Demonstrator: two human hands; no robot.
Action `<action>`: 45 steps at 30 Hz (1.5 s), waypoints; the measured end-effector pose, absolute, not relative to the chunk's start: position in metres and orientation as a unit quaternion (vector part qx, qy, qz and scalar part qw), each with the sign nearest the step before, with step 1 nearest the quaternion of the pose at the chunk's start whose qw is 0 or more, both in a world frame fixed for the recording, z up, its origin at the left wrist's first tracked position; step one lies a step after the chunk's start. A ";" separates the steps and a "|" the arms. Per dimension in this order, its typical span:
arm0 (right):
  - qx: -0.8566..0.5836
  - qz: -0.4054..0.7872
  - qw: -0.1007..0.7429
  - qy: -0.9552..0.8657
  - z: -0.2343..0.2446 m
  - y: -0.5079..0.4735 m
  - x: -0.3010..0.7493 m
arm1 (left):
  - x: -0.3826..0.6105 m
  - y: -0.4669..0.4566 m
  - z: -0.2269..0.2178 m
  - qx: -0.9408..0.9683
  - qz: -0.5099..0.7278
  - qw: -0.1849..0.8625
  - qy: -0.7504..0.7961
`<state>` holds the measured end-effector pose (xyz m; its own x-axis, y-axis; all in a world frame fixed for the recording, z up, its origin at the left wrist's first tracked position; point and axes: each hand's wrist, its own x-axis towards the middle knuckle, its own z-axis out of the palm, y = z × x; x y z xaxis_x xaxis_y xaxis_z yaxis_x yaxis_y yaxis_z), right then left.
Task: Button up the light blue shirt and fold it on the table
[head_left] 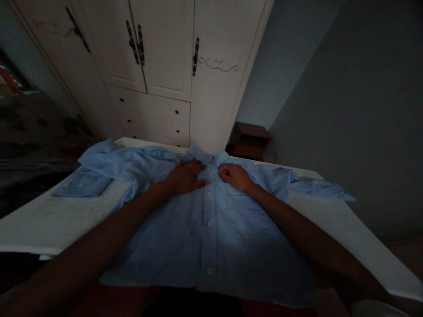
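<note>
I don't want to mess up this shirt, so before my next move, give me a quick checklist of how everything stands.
1. Left hand spread flat on the shirt beside the button strip: ok.
2. Right hand pinching cloth: cannot tell; its fingers are curled near the collar.
3. Button strip running fairly straight down the front: ok.
4. Sleeve on the left smoothed out: not ok; it is bunched, its cuff lying on the table.
5. Hem fully on the table: not ok; it reaches past the near edge.
</note>
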<state>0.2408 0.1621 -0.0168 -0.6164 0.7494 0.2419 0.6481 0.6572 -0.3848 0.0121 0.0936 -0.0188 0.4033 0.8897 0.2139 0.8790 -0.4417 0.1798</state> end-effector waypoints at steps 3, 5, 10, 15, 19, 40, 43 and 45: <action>-0.396 0.140 0.181 -0.889 -0.014 0.163 0.244 | 0.012 0.093 -0.019 0.837 0.132 0.017 0.531; -0.381 0.164 0.172 -0.894 -0.012 0.165 0.246 | 0.012 0.092 -0.020 0.833 0.132 0.017 0.538; -0.339 0.190 0.223 -0.894 -0.004 0.176 0.252 | 0.011 0.095 -0.019 0.826 0.163 0.036 0.538; -0.309 0.089 0.306 -0.896 0.007 0.194 0.242 | 0.011 0.118 -0.006 0.768 0.237 0.047 0.594; -0.286 0.050 0.250 -0.924 0.013 0.207 0.218 | 0.014 0.144 0.005 0.747 0.281 -0.028 0.601; -0.170 -0.069 0.312 -0.932 -0.022 0.189 0.227 | 0.013 0.158 -0.002 0.769 0.293 0.124 0.554; -0.192 -0.084 0.320 -0.924 -0.022 0.186 0.228 | 0.015 0.155 -0.002 0.773 0.323 0.183 0.515; -0.195 -0.093 0.321 -0.922 -0.022 0.185 0.228 | 0.015 0.152 -0.001 0.775 0.334 0.215 0.492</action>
